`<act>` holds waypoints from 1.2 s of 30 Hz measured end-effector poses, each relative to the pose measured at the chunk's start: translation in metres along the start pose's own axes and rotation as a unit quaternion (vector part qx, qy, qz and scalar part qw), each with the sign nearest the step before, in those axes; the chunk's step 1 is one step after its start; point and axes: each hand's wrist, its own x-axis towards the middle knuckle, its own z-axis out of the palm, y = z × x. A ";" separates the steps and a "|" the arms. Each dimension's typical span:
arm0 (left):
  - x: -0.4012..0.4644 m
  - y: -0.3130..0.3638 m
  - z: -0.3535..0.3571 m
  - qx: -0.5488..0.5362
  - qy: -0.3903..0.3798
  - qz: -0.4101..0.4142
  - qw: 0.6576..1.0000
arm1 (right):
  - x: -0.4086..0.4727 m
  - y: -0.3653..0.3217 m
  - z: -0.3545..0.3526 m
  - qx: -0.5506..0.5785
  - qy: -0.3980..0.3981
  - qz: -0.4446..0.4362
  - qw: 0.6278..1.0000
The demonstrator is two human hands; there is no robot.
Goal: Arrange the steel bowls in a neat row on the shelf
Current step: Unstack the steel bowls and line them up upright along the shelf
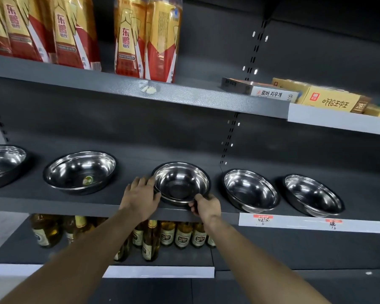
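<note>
Pinches front-right rim of the middle steel bowl (181, 185) with right hand (206, 206); presses left hand (140, 194), fingers fairly straight, against its left wall. Sits on the shelf (53, 204) between both hands, nearer right neighbour bowl (250, 191) than left neighbour bowl (80, 172); likely wants a leftward nudge.

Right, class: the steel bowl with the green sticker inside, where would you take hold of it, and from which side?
Pinch the sticker bowl's near rim, thumb inside and fingers under, coming from the open front. It sits upright, its flared rim overhangs the narrower base, and the upper shelf likely crowds a reach from above.
</note>
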 end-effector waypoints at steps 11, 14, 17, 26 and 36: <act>-0.004 0.003 -0.003 0.015 0.001 -0.011 1.000 | -0.004 0.000 -0.007 -0.018 -0.008 0.001 1.000; -0.005 0.003 -0.003 0.012 -0.003 -0.015 1.000 | -0.005 0.001 -0.009 -0.017 -0.007 -0.001 1.000; -0.008 0.004 -0.002 0.015 -0.006 -0.016 1.000 | -0.005 0.002 -0.008 -0.012 -0.004 -0.003 1.000; -0.010 0.005 -0.008 0.035 -0.003 -0.025 0.999 | 0.002 0.003 -0.014 -0.043 0.063 -0.009 0.997; -0.007 0.011 -0.012 0.048 -0.004 -0.036 0.998 | 0.012 -0.013 -0.031 -0.001 0.157 -0.045 0.987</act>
